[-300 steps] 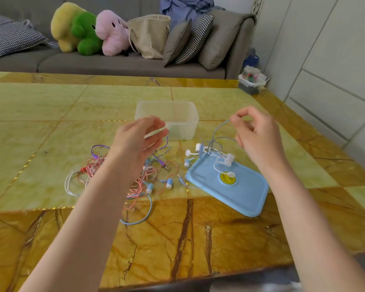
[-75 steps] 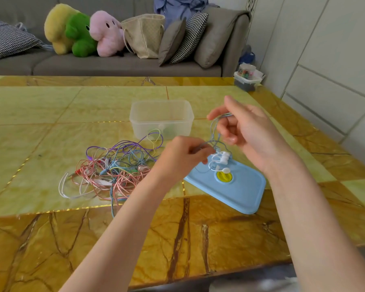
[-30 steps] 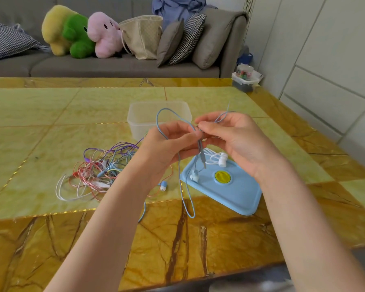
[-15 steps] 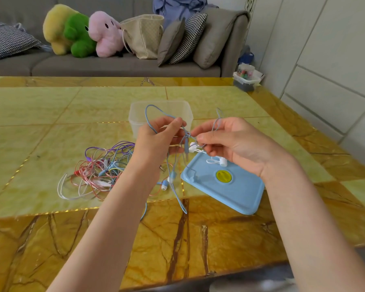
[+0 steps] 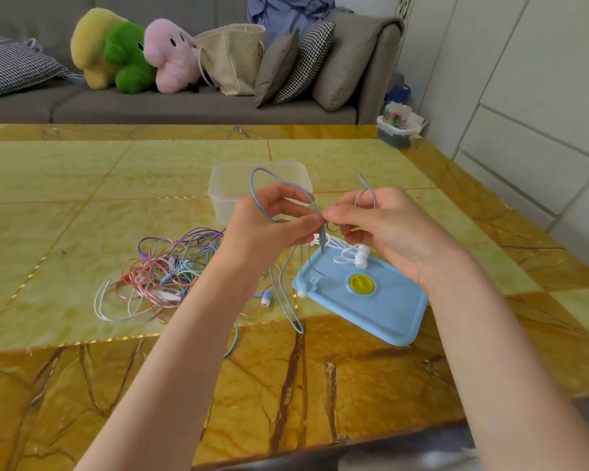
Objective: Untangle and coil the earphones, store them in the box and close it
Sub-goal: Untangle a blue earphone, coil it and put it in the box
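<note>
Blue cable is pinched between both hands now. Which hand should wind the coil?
Left, probably. The left hand already carries a loop of the blue earphone cable over its fingers, on the side where the slack trails. The right hand pinches the plug end, a good anchor.

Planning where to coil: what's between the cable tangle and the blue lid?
Head view: a blue earbud and blue cable on the table.

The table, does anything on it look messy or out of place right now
Yes. A tangled pile of earphones, red, purple, white and blue cords knotted together, sprawls left of the blue lid. White earphones lie loose on that lid, which sits off the clear box.
</note>
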Demonstrator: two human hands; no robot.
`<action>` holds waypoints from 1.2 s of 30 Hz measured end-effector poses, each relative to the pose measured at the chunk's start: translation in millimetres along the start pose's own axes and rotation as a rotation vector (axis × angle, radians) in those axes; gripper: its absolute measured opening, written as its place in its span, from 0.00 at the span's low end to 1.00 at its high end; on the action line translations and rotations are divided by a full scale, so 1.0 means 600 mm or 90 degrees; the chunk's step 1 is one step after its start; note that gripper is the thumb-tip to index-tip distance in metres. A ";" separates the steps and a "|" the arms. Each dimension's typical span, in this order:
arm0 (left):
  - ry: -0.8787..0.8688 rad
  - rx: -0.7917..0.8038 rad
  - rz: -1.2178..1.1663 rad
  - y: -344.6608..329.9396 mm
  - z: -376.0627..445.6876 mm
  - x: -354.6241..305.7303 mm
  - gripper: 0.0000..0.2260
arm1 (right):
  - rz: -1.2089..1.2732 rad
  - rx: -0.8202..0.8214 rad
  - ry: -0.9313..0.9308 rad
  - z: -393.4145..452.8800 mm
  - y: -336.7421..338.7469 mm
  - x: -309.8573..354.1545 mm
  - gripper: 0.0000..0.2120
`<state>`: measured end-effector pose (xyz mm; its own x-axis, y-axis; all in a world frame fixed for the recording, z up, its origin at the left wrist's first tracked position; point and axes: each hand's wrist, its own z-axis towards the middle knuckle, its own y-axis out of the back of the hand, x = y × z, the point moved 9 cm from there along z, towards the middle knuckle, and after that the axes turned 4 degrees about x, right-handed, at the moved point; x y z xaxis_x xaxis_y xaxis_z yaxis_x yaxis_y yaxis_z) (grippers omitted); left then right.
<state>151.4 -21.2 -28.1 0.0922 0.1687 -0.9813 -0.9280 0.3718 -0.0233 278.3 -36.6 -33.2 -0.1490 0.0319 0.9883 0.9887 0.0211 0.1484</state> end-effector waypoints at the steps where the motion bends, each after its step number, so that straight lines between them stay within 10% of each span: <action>1: -0.004 0.000 0.012 -0.001 -0.001 -0.001 0.08 | 0.008 -0.012 -0.005 0.001 0.000 -0.002 0.06; 10: -0.086 0.010 0.081 -0.011 -0.003 -0.025 0.14 | 0.139 -0.119 -0.040 0.009 -0.001 -0.017 0.14; 18: 0.118 -0.044 -0.309 -0.003 -0.003 0.034 0.10 | 0.189 -0.176 -0.034 0.009 0.003 -0.018 0.18; 36: -0.003 -0.034 0.102 0.010 -0.001 -0.006 0.07 | 0.091 0.005 -0.017 0.001 -0.015 -0.002 0.05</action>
<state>145.1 -20.2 -25.0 -0.0572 0.2268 -0.9723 -0.9489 0.2904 0.1236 269.3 -36.6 -35.6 -0.0076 0.0623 0.9980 0.9997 0.0216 0.0062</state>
